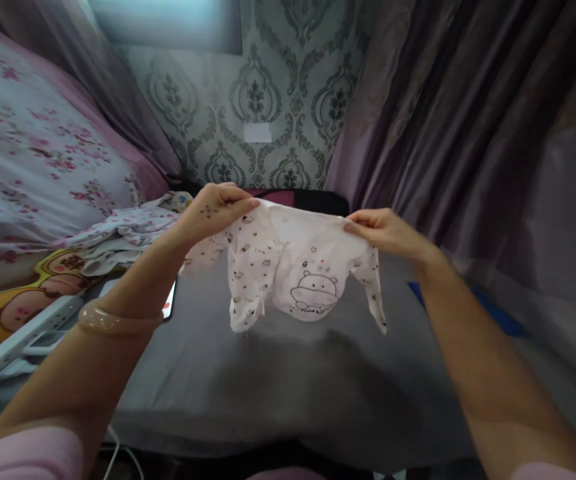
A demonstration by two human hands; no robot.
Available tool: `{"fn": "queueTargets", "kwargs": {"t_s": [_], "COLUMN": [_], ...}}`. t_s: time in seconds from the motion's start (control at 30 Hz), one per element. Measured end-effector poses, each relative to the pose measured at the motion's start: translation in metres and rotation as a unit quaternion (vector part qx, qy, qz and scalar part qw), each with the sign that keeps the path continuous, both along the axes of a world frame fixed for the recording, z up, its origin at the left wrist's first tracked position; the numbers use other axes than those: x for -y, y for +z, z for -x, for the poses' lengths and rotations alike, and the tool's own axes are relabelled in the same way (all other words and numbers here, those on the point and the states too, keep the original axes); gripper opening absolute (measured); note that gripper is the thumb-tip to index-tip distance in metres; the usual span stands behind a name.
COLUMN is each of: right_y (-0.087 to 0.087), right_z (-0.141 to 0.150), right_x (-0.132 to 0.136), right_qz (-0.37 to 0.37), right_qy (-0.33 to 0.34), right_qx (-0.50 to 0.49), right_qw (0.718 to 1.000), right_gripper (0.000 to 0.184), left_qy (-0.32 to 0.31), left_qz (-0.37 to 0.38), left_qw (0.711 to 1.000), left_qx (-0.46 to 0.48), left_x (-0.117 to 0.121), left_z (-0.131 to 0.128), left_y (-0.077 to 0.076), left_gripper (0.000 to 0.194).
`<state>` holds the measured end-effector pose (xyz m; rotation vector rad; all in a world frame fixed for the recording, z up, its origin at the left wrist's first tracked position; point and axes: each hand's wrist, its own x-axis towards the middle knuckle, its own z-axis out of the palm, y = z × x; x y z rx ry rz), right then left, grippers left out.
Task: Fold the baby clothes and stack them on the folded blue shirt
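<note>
A white baby shirt (293,260) with small printed figures and a cartoon animal on its front hangs in the air between my hands, above the grey sheet. My left hand (223,207) pinches its upper edge at the left, thumb against fingers. At the right, my right hand (375,230) grips the same edge, and the cloth is stretched between the two. Both sleeves dangle loosely. A translucent bangle (118,321) circles my left wrist.
Folded baby clothes (138,227) lie at the left beside a cartoon cushion (28,300). A phone (169,300) is partly behind my left forearm, near a white rack (23,343). Something flat and blue (493,313) lies right on the grey sheet (278,387). Curtains (448,120) hang at the right.
</note>
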<state>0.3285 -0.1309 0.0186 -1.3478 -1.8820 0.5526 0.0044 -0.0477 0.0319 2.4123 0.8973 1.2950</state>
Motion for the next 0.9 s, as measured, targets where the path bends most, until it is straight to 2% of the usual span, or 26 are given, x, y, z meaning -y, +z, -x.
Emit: {"fn": "queueTargets", "kwargs": {"t_s": [0.1, 0.17, 0.27, 0.37, 0.5, 0.6, 0.67, 0.73, 0.83, 0.9], "right_y": [0.018, 0.021, 0.015, 0.008, 0.003, 0.002, 0.0, -0.001, -0.002, -0.003], "right_z": [0.006, 0.009, 0.006, -0.004, -0.015, -0.02, -0.022, -0.023, -0.023, -0.022], "right_x": [0.003, 0.003, -0.005, -0.015, -0.02, -0.017, -0.016, -0.016, -0.017, -0.019], "right_qz": [-0.156, -0.181, -0.081, -0.039, 0.008, 0.023, 0.034, 0.043, 0.05, 0.064], "right_qy": [-0.086, -0.1, -0.026, -0.018, -0.026, -0.006, -0.004, -0.002, 0.012, 0.004], "right_qx": [0.005, 0.01, 0.021, -0.039, -0.015, -0.051, -0.049, -0.037, -0.072, -0.067], "right_qw": [0.984, 0.978, 0.996, 0.998, 1.0, 0.998, 0.998, 0.998, 0.996, 0.996], "right_gripper": [0.045, 0.046, 0.048, 0.049, 0.042, 0.042, 0.042, 0.04, 0.04, 0.038], "left_qy": [0.018, -0.023, -0.094, -0.1, -0.107, -0.11, -0.108, -0.098, -0.121, -0.131], "left_qz": [-0.005, 0.033, 0.119, 0.163, 0.226, 0.267, 0.295, 0.311, 0.325, 0.33], "left_qw": [0.991, 0.993, 0.988, 0.981, 0.967, 0.952, 0.946, 0.942, 0.927, 0.926], "left_qx": [0.131, 0.107, -0.019, 0.032, 0.054, 0.098, 0.083, 0.074, 0.144, 0.131], "left_x": [0.002, -0.003, -0.017, -0.029, -0.034, -0.034, -0.034, -0.034, -0.036, -0.037], "left_z": [-0.005, -0.01, -0.018, -0.022, -0.023, -0.023, -0.024, -0.025, -0.027, -0.028], "left_y": [0.014, 0.013, 0.003, -0.006, -0.009, -0.01, -0.011, -0.013, -0.015, -0.017], "left_gripper": [0.025, 0.025, 0.024, 0.028, 0.029, 0.032, 0.031, 0.028, 0.027, 0.025]}}
